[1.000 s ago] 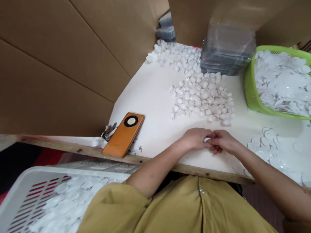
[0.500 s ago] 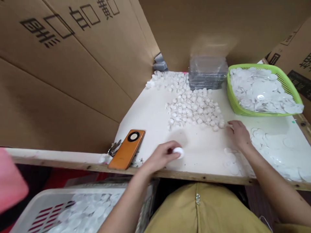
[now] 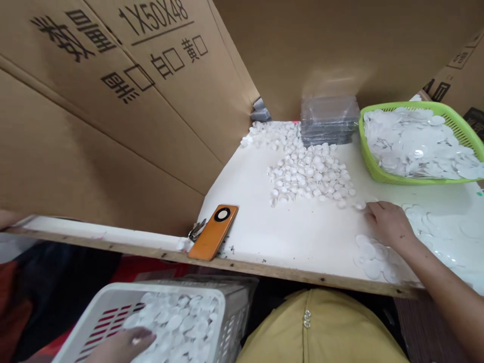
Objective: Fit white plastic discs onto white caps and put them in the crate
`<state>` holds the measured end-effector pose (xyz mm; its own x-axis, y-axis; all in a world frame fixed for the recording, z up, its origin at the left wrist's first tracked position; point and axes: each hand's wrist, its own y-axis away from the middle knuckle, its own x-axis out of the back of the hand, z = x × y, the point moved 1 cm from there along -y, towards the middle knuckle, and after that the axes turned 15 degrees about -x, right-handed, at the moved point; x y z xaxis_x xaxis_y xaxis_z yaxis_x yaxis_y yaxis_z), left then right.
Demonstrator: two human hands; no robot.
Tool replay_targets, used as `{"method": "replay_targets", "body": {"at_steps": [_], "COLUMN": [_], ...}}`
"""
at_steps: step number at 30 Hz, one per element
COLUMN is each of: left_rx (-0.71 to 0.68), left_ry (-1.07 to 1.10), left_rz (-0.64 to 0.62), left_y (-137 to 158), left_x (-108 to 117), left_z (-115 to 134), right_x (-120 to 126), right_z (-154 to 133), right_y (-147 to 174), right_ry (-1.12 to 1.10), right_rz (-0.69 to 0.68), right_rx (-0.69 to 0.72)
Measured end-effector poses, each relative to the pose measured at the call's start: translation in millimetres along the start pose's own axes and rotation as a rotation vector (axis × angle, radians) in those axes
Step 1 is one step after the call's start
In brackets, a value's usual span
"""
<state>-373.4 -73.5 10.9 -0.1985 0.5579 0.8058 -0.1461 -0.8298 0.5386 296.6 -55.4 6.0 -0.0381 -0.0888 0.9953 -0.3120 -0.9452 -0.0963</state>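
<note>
My right hand [image 3: 391,224] is low over the white tabletop, at the near right end of a spread of small white cupped pieces [image 3: 312,174]. Its fingertips close on one small white piece [image 3: 359,205]. Loose flat white discs [image 3: 376,259] lie just below that hand. My left hand [image 3: 123,345] hangs over a white plastic basket [image 3: 223,322] below the table edge. Its thumb and fingers are drawn together, with a small whitish spot between them that I cannot make out. Many white pieces [image 3: 181,317] fill the basket beneath.
A green basket [image 3: 381,176] of flat white discs stands at the back right, beside a stack of clear plastic packs [image 3: 328,121]. An orange phone [image 3: 214,234] and keys [image 3: 196,230] lie near the front edge. Cardboard panels [image 3: 151,136] wall the table.
My left hand has left the table with its white disc and dropped over the white basket. My right hand stays by the pile, now touching a piece. The view has turned leftward.
</note>
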Motion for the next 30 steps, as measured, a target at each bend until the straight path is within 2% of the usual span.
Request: {"method": "replay_targets", "body": {"at_steps": [1,3,5,6,9,11,13,15,18,20,22,26,30], "left_rx": [-0.022,-0.138,-0.383,-0.525,-0.992,-1.235,-1.362,-1.406,-1.402,-1.387,-1.348,-1.23,-1.132], "left_ry": [-0.013,-0.008,0.098,0.15,0.231,0.087,-0.132,-0.324,-0.482,-0.51,-0.442,-0.052,0.22], "left_rz": [0.065,0.224,0.366,0.425,0.434,0.447,0.494,0.496,0.404,0.353,0.337,0.261,0.126], "left_y": [-5,-21,-44,-56,-90,-107,-121,-136,-156,-163,-161,-138,-124], "left_x": [12,37,52,53,28,3,-17,-28,-32,-30,-27,-20,-21], "left_z": [25,90,168,209,327,393,446,483,515,522,519,482,422], "right_x": [1,0,-4,-6,-14,-18,-21,-24,-27,-26,-25,-20,-18], "right_z": [1,1,0,-2,-9,-12,-12,-9,-3,-1,-1,-3,-8], "right_y": [4,7,7,6,5,6,7,6,3,2,3,7,10], "right_ry": [-0.025,-0.071,-0.099,-0.107,-0.145,-0.206,-0.279,-0.337,-0.386,-0.413,-0.431,-0.483,-0.614], "right_rz": [0.003,0.031,0.035,0.028,0.035,0.099,0.16,0.176,0.144,0.128,0.116,0.076,0.08], "right_rx": [-0.005,-0.035,-0.045,-0.045,-0.044,-0.05,-0.049,-0.026,0.025,0.015,-0.044,-0.161,-0.074]}}
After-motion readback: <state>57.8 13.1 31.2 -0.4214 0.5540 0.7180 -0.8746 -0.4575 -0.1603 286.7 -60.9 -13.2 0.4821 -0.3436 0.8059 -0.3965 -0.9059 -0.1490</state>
